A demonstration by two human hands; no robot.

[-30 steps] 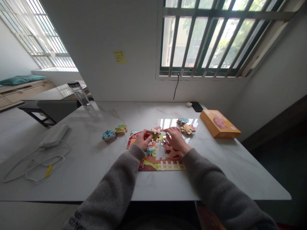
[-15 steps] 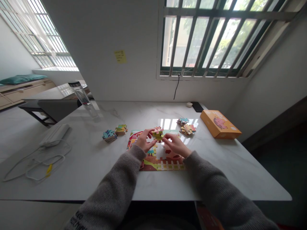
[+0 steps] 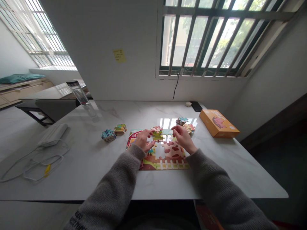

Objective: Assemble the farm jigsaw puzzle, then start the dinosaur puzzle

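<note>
Worktop [image 3: 100,179]: smooth, white, grey-veined, glossy stone-look slab, mirroring the window bars. Puzzle pieces [image 3: 108,135]: printed card in thick stacks. Box [image 3: 219,123]: orange, rectangular, smooth cardboard. Bottle [image 3: 80,94]: clear, cylindrical, shiny, dark-capped. Sleeves [image 3: 115,188]: grey ribbed knit cloth, matt. Note [image 3: 119,56]: yellow paper.

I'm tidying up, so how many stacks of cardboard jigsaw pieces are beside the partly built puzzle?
4. On the left, a dark blue stack and a green-orange stack; on the right, a pale blue stack and a yellow-orange stack, partly behind the right hand. Others may be hidden.
</note>
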